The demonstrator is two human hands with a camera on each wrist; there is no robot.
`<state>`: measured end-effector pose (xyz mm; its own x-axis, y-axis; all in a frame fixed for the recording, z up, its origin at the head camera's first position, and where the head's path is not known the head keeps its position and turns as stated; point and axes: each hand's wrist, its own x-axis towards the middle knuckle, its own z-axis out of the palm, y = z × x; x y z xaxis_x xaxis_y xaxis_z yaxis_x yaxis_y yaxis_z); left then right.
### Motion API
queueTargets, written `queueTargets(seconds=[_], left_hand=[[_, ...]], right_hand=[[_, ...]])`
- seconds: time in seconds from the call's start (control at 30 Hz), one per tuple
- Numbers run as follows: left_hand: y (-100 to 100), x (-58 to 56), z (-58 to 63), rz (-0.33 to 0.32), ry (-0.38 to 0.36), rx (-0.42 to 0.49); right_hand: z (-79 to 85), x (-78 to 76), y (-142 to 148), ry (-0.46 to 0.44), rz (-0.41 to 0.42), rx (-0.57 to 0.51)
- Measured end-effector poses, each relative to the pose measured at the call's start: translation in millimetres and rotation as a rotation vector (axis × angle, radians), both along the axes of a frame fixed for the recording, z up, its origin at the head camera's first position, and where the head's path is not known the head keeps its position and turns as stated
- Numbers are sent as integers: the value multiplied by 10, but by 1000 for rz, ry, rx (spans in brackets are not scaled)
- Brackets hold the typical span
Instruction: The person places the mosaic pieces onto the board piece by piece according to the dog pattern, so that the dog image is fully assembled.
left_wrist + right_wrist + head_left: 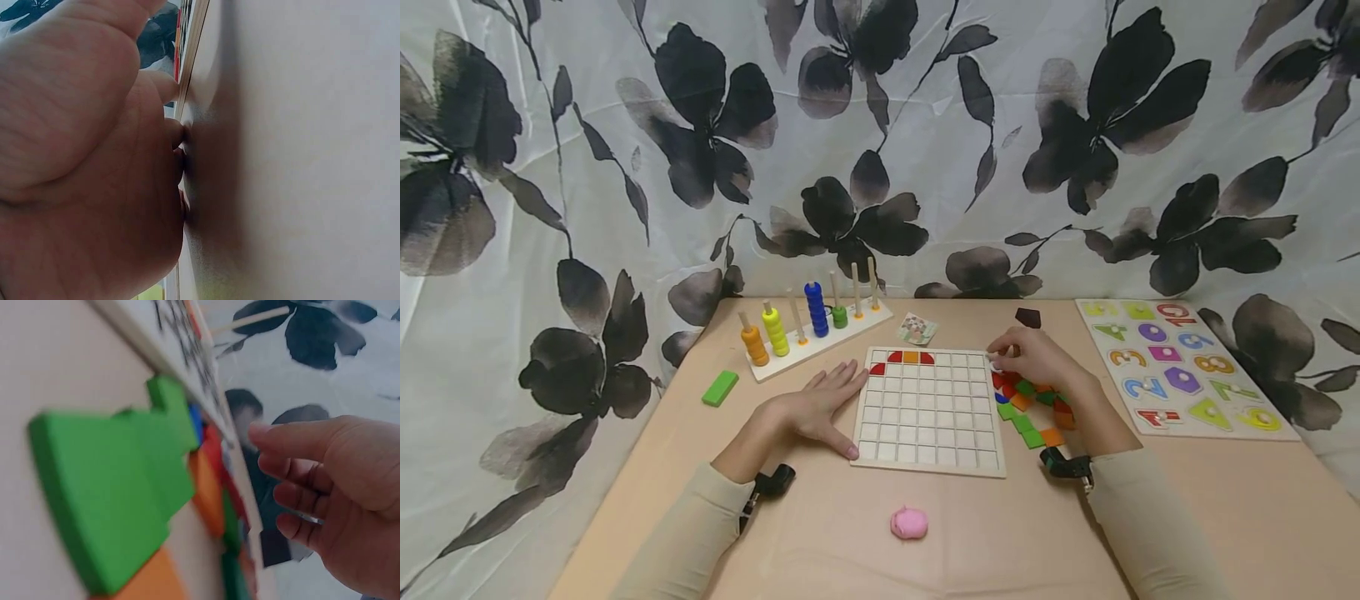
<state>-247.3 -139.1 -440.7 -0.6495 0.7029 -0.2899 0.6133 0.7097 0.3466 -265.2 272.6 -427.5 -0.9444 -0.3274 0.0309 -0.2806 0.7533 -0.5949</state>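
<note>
My left hand [820,408] lies spread beside the white grid board [925,417], thumb at its lower left corner and fingertips along its left edge. In the left wrist view, the palm [81,156] stands close over the tabletop. Red and orange pieces [910,357] sit in the board's upper rows. My right hand [1037,358] hovers at the upper right corner of the board, above a heap of coloured pieces. Its fingers bend loosely in the right wrist view, and no piece shows between them. Green pieces [106,500] lie nearest that wrist.
A peg stand with coloured rings [808,342] is behind the board at left, near a green block [720,388]. Behind the board lies a small picture card [917,328]. A number board [1180,367] is at right, a dark piece [1028,317] at the back, a pink lump [909,523] in front.
</note>
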Motion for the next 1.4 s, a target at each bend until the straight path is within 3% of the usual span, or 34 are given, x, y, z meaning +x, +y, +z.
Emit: queueTargets(seconds=[0.2, 0.53, 0.7, 0.9, 1.03, 1.2, 1.4], left_hand=[[12, -3, 24, 2, -2, 17], [30, -22, 12, 12, -15, 20], [-1, -25, 17, 31, -24, 0], [-22, -25, 34, 32, -25, 16], [-3, -33, 24, 27, -32, 14], [12, -29, 22, 27, -36, 14], [18, -20, 48, 16, -35, 21]], right_hand=[[-66, -48, 77, -67, -16, 37], [-28, -64, 116, -40, -27, -22], [95, -54, 46, 34, -40, -84], [219, -55, -155, 150, -27, -229], [229, -109, -345, 114, 2, -300], [183, -239, -687, 41, 68, -288], [119, -370, -1119, 35, 179, -215]])
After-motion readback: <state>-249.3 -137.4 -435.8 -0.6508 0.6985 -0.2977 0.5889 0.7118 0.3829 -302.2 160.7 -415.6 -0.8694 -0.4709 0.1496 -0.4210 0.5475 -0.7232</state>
